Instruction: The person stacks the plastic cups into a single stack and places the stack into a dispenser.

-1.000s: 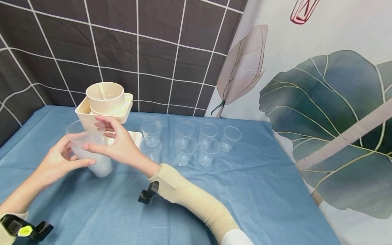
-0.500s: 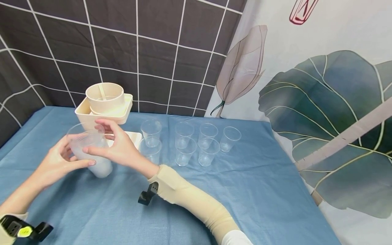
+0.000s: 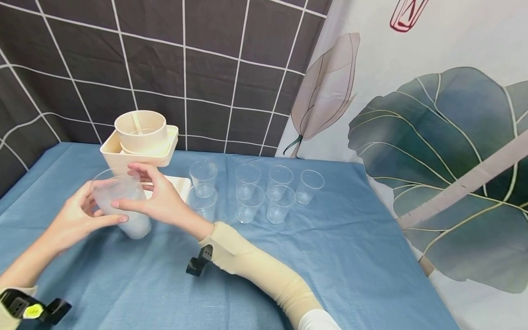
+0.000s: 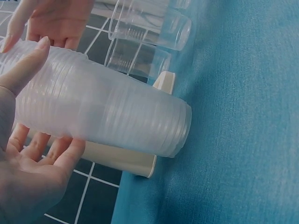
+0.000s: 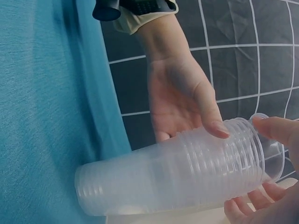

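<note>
A tilted stack of clear plastic cups (image 3: 136, 225) is held above the blue cloth in the head view. My left hand (image 3: 76, 220) grips the stack around its upper part, thumb on the near side. The stack's rims and ribbed sides show closely in the left wrist view. My right hand (image 3: 161, 195) holds the top plastic cup (image 5: 274, 156) near its rim, thumb and fingers on opposite sides. That cup sticks out a little beyond the other rims in the right wrist view. The right hand partly covers the stack in the head view.
Several single clear cups (image 3: 249, 206) stand in two rows right of the hands. Behind the stack is a cream container (image 3: 142, 130) on a square tray-like base (image 3: 171, 158), with a flat cream piece (image 3: 183, 185) below. A dark gridded backdrop (image 3: 214, 68) borders the table.
The right hand has shifted slightly downward, and the top cup's rim has come closer to the rest of the stack. The left hand stays in place.
</note>
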### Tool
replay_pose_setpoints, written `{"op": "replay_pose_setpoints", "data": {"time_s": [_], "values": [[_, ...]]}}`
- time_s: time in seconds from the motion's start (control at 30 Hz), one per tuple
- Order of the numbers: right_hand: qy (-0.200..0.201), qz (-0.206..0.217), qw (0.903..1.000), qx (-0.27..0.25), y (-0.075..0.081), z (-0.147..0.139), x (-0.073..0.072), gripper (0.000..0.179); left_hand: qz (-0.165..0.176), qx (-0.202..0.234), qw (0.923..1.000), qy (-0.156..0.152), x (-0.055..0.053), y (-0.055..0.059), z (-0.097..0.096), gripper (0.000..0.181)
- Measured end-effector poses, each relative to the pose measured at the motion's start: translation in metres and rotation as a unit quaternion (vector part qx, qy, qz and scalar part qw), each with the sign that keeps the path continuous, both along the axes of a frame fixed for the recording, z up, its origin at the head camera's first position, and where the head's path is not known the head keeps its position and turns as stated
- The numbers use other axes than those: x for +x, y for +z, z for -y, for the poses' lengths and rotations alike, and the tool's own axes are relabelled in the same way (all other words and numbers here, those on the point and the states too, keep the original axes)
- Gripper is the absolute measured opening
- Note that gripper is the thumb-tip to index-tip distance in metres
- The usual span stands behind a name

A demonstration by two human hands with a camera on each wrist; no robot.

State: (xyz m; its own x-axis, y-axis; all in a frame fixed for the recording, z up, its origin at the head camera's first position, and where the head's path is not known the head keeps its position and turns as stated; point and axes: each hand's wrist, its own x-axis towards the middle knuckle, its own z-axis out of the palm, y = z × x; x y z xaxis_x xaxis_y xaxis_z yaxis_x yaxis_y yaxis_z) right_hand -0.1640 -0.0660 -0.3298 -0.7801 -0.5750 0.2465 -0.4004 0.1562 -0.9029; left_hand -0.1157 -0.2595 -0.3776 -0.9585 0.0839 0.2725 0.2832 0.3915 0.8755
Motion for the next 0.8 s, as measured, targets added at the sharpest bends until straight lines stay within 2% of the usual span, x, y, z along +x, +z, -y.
{"op": "replay_pose_setpoints", "data": {"time_s": [0.43, 0.8], "values": [[0.010, -0.019, 0.9997, 0.014, -0.0016, 0.0003, -0.0021, 0.070, 0.014, -0.012, 0.9996, 0.024, -0.0008, 0.0028, -0.0003, 0.072], [0.012, 0.004, 0.9999, 0.011, -0.0023, 0.0009, -0.0011, 0.068, 0.006, -0.010, 0.9999, 0.008, -0.0001, 0.0005, 0.0004, 0.072]]}}
